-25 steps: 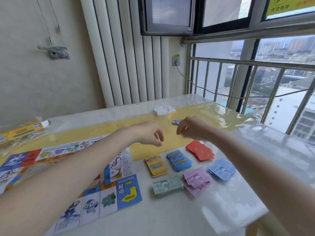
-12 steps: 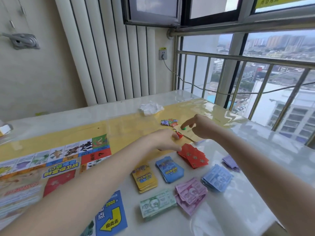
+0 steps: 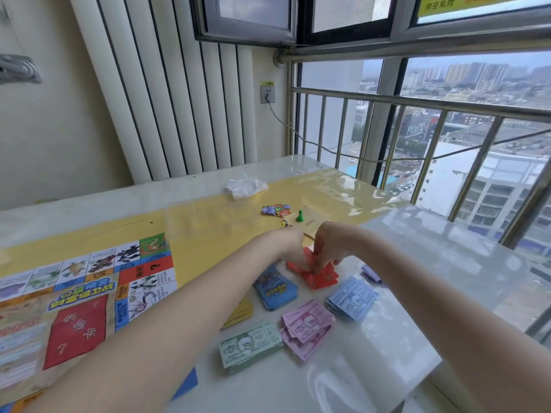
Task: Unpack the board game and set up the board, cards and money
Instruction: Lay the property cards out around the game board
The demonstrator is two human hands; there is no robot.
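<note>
The game board (image 3: 86,296) lies unfolded on the left of the table. My left hand (image 3: 287,244) and my right hand (image 3: 334,245) meet over the red card stack (image 3: 320,277), fingers curled and pinching its top cards. In front of it lie a blue card stack (image 3: 275,289), a yellow card stack (image 3: 240,312) partly hidden by my left arm, and money piles in green (image 3: 249,347), pink (image 3: 307,324) and blue (image 3: 351,298). A green pawn (image 3: 299,216) stands on a beige card behind my hands.
A crumpled white wrapper (image 3: 244,186) lies at the back of the table. Small colourful tokens (image 3: 275,210) sit left of the pawn. A purple note (image 3: 371,272) peeks out beside my right arm. A railing (image 3: 417,99) and window border the table's right side.
Both hands dropped from the middle of the table down onto the red card stack. The green pawn now stands alone on the beige card. The view has shifted right.
</note>
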